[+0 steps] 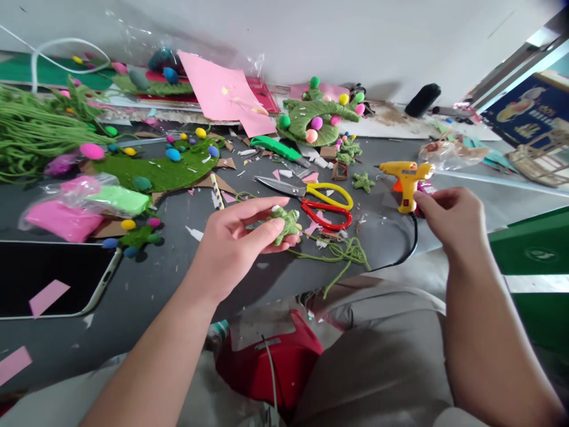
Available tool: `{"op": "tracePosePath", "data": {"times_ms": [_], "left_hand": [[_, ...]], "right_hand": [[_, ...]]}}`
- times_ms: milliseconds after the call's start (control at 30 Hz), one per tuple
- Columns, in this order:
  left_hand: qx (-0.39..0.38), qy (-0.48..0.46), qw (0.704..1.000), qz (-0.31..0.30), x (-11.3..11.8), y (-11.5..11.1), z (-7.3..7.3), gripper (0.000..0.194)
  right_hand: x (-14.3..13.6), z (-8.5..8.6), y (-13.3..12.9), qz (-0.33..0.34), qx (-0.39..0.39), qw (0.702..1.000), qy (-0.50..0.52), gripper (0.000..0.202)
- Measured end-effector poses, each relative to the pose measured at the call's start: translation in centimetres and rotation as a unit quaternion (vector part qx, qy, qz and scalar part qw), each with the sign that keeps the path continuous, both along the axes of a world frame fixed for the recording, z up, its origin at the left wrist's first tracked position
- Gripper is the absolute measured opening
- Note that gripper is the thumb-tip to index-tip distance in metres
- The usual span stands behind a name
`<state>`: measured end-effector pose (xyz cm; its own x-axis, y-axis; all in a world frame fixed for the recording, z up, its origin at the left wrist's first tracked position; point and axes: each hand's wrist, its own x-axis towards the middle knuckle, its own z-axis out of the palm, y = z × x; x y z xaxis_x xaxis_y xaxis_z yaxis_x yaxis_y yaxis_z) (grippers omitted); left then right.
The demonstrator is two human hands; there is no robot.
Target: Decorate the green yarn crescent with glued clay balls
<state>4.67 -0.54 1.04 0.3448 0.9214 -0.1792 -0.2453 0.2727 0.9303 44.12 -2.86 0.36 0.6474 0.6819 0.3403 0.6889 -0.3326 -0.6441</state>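
Note:
Between the thumb and fingers of my left hand (242, 240) is a small green yarn-wrapped star (285, 225) with white bits on its tips. My right hand (451, 216) is beside the handle of a yellow glue gun (406, 181), its thumb and fingers drawn together; what they hold, if anything, is hidden. Scissors (326, 206) with yellow and red handles lie just beyond my left hand. Another green star (363, 182) lies left of the glue gun. Loose green yarn (347, 252) trails from near my left hand.
A green cutter (276, 147) lies behind the scissors. Green felt shapes with coloured balls (164, 172), pink paper (226, 92) and paper scraps spread across the table. A phone (48, 276) is at the left. The glue gun's black cord (411, 240) curves toward me.

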Motion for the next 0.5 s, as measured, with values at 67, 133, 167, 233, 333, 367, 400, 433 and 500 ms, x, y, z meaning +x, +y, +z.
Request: {"op": "tracePosePath", "data": {"times_ms": [67, 133, 167, 233, 333, 367, 400, 433, 500], "left_hand": [[0.000, -0.002, 1.000, -0.002, 0.0, 0.0, 0.0, 0.037], [0.002, -0.004, 1.000, -0.004, 0.0, -0.1, -0.1, 0.037], [0.004, -0.006, 1.000, -0.005, 0.0, -0.1, -0.2, 0.037], [0.009, -0.008, 1.000, -0.008, 0.0, -0.1, -0.5, 0.035], [0.014, -0.009, 1.000, -0.002, 0.1, -0.3, -0.7, 0.032], [0.013, -0.008, 1.000, 0.001, 0.2, -0.3, -0.8, 0.031], [0.012, -0.009, 1.000, 0.004, 0.2, -0.3, -0.7, 0.030], [0.013, -0.010, 1.000, 0.004, 0.2, -0.3, -0.7, 0.029], [0.014, -0.015, 1.000, -0.001, 0.2, -0.3, -0.7, 0.027]], "right_hand": [[-2.1, 1.1, -0.2, -0.018, -0.003, 1.000, 0.003, 0.029], [-5.0, 1.7, -0.2, 0.052, 0.101, 0.993, 0.001, 0.025], [-6.7, 1.9, -0.2, 0.117, 0.135, 0.984, 0.002, 0.020], [-10.1, 2.1, -0.3, 0.283, 0.144, 0.948, 0.016, 0.013], [-14.6, 2.3, -0.3, 0.467, 0.101, 0.878, -0.006, 0.025], [-15.7, 2.4, -0.2, 0.494, 0.093, 0.865, -0.021, 0.025], [-16.5, 2.5, -0.1, 0.512, 0.096, 0.853, -0.034, 0.025], [-17.2, 2.6, 0.1, 0.528, 0.096, 0.842, -0.046, 0.025], [-17.9, 2.6, 0.5, 0.553, 0.104, 0.824, -0.062, 0.025]]}}
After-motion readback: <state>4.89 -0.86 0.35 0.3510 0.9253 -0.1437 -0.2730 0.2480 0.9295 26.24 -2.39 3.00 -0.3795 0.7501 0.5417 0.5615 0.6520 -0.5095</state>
